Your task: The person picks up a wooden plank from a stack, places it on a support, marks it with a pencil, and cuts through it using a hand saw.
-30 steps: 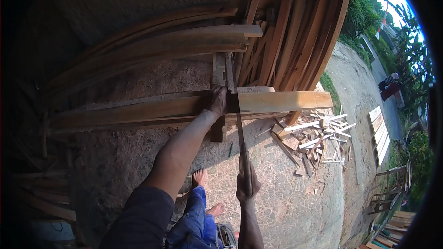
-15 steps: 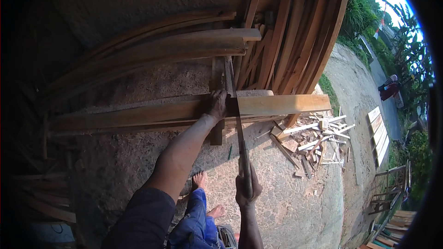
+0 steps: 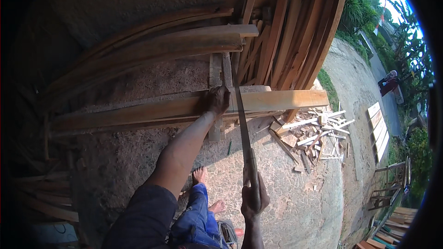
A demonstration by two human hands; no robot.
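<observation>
A long wooden plank (image 3: 281,100) lies across a support, running from the dim left side to its sunlit right end. My left hand (image 3: 218,100) grips its upper side just left of the handsaw (image 3: 244,124), with the fingers partly hidden. The saw's blade crosses the plank at a steep angle, its far end reaching past the plank's far edge. My right hand (image 3: 254,199) is wrapped round the saw's handle, nearer to me. I cannot tell how deep the blade sits in the wood.
Behind the plank lie more long boards (image 3: 152,48), and tall timbers (image 3: 295,32) lean at the far right. Wood offcuts (image 3: 318,138) are heaped right of my bare feet (image 3: 199,175). A person (image 3: 390,83) is on the road beyond.
My right hand has drawn the saw back toward me and slightly right. My left hand stays on the plank. The distant person has shifted a little.
</observation>
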